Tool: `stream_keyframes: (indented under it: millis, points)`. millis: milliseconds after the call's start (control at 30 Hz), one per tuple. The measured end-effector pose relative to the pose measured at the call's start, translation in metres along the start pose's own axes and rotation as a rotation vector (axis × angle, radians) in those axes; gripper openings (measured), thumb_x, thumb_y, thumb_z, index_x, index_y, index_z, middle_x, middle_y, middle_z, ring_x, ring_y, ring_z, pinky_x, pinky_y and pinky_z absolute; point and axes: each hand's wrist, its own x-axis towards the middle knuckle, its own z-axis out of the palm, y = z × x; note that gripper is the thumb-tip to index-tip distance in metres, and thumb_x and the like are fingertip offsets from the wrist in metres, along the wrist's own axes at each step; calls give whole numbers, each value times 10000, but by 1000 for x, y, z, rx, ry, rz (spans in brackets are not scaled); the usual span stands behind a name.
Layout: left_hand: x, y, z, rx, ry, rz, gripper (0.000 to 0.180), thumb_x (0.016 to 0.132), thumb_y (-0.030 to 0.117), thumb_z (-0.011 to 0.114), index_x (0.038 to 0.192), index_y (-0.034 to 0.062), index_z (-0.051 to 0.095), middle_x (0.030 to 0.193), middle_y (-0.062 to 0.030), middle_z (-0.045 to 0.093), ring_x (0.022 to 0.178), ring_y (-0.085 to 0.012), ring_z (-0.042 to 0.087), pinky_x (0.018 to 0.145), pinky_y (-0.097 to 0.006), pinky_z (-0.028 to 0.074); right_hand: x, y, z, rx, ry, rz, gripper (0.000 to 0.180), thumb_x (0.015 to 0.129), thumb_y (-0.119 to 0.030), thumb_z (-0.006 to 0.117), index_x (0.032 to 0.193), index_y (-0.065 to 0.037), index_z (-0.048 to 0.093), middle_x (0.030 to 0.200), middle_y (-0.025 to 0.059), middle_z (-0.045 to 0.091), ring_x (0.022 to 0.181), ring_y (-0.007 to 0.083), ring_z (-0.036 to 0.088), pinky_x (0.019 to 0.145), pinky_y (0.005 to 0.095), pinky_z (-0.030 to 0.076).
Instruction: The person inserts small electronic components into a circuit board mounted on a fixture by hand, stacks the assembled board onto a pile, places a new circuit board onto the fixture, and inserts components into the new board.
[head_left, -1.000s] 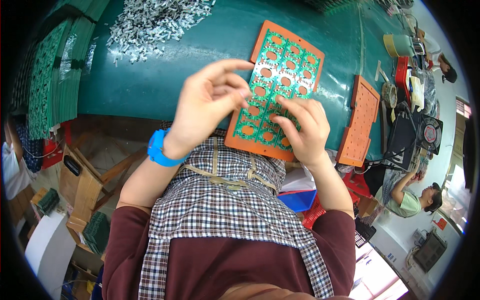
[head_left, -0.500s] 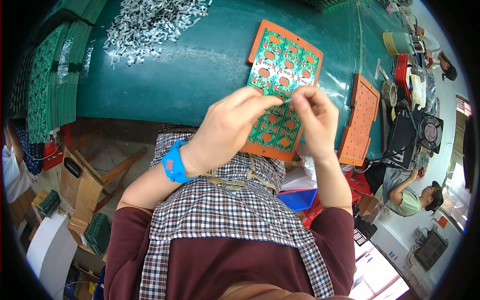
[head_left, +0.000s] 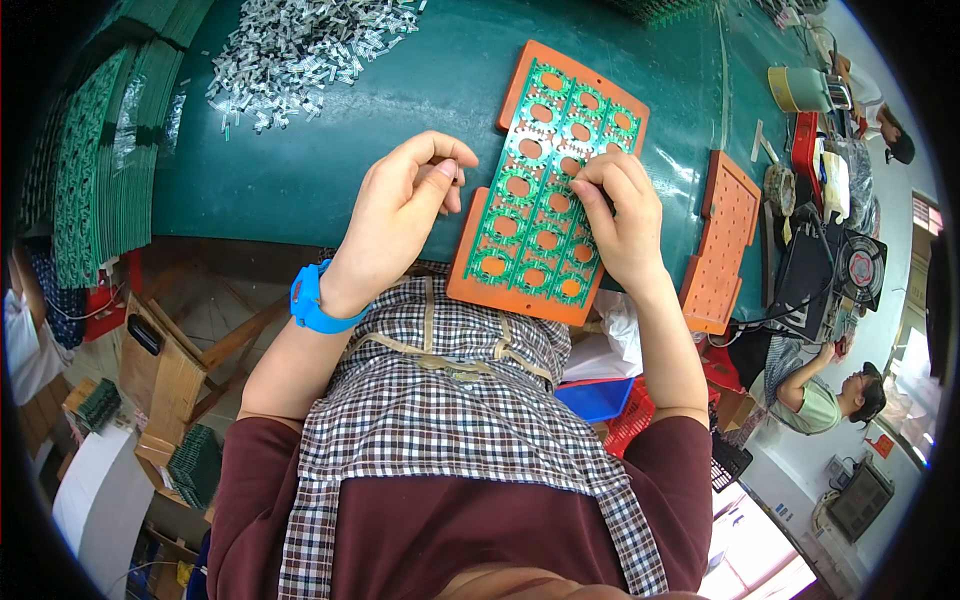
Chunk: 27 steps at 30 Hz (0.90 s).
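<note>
My left hand (head_left: 405, 205), with a blue band (head_left: 318, 302) at the wrist, is raised left of the board. Its fingers curl in toward the thumb; anything between them is too small or hidden to make out. Over the middle of a green circuit board panel (head_left: 512, 207) is my right hand (head_left: 625, 220), thumb and fingers pinched together at its surface. What that pinch holds is hidden. The panel has rows of ring shapes with oval openings and lies in an orange fixture plate (head_left: 468, 283), tilted at the table's front edge.
A heap of small clear-and-dark parts (head_left: 300, 55) lies at the far left of the green table (head_left: 270, 180). Stacked green boards (head_left: 95, 165) stand further left. A second orange plate (head_left: 718, 250), a small fan (head_left: 862, 265) and a light green kettle (head_left: 797, 90) are at right. Other people sit beyond.
My left hand has pulled back left from the board, uncovering its lower left side. My right hand has shifted slightly left and settled onto the board, fingers pinched.
</note>
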Motion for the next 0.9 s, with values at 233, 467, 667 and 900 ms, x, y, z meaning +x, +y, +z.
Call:
stream_keyframes:
  millis: [233,467,667,900]
  points:
    - [0,4,-1,91,-12,41,189,887,-19,475,979,-46,637,799,-44,572,644,-79,538,576,-228,422,-4,-2,6,14,62,26,79,804,-34,664,837,-35,593,853,80,592,825,272,553,733,358,444]
    - [-1,0,0,75,-22,72,207,936,3,462,980,-53,656,873,-35,566,730,-76,543,667,-224,461,-6,-3,7,94,74,116,89,800,-28,669,826,-37,584,839,75,593,815,264,554,737,352,447]
    - [-1,5,2,61,-23,84,174,915,5,549,1038,-58,653,915,-54,608,802,-101,595,745,-240,503,-6,-3,9,65,98,77,88,798,-22,665,825,-39,582,839,70,594,809,259,553,728,348,447]
    - [-1,9,1,-254,-56,-88,136,879,30,633,987,-46,665,887,-110,689,831,-157,668,767,-259,538,-9,-4,5,-118,98,-97,124,730,-67,728,800,-74,626,850,51,605,792,227,581,719,342,447]
